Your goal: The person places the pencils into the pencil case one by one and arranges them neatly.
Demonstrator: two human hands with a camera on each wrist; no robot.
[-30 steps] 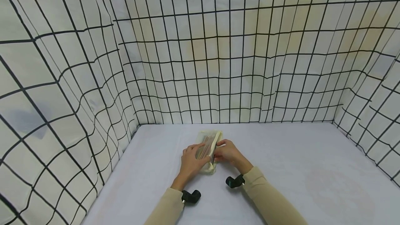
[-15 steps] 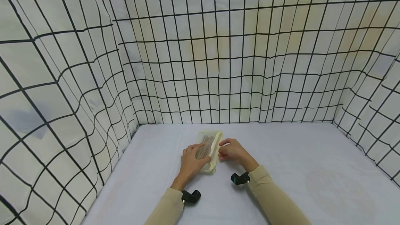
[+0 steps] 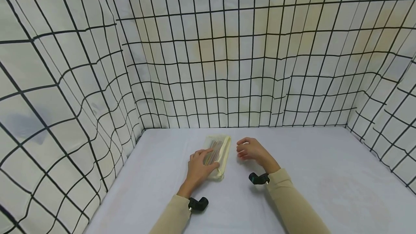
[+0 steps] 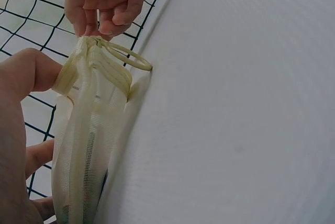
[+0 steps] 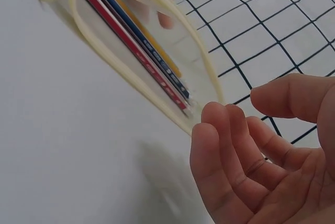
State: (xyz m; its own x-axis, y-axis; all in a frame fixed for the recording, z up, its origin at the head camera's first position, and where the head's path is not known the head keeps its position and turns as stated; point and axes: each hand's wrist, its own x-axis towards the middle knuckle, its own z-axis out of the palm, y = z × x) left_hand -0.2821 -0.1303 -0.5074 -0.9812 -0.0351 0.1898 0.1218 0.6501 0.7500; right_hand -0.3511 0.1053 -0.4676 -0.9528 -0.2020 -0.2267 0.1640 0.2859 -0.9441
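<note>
A pale yellow mesh pencil case [image 3: 224, 156] lies on the white table, its zip side facing right. Several pencils [image 5: 141, 41], red, blue and yellow among them, show inside it in the right wrist view. My left hand [image 3: 198, 169] holds the case across its width, and in the left wrist view the thumb [image 4: 42, 69] bends against its zip edge. To the right of the case, apart from it, my right hand [image 3: 255, 151] hovers with loosely bent fingers and nothing in them. A loop [image 4: 133, 59] sticks out at one end of the case.
White table [image 3: 308, 176] surface spreads out on both sides of the case. Black netting [image 3: 240, 82] over white sheeting stands at the back, left and right. A small black camera [image 3: 199, 204] juts from each wrist.
My right hand has drawn back to the right from the zip side of the case, its fingers leaving it. The left hand and the case have stayed in place.
</note>
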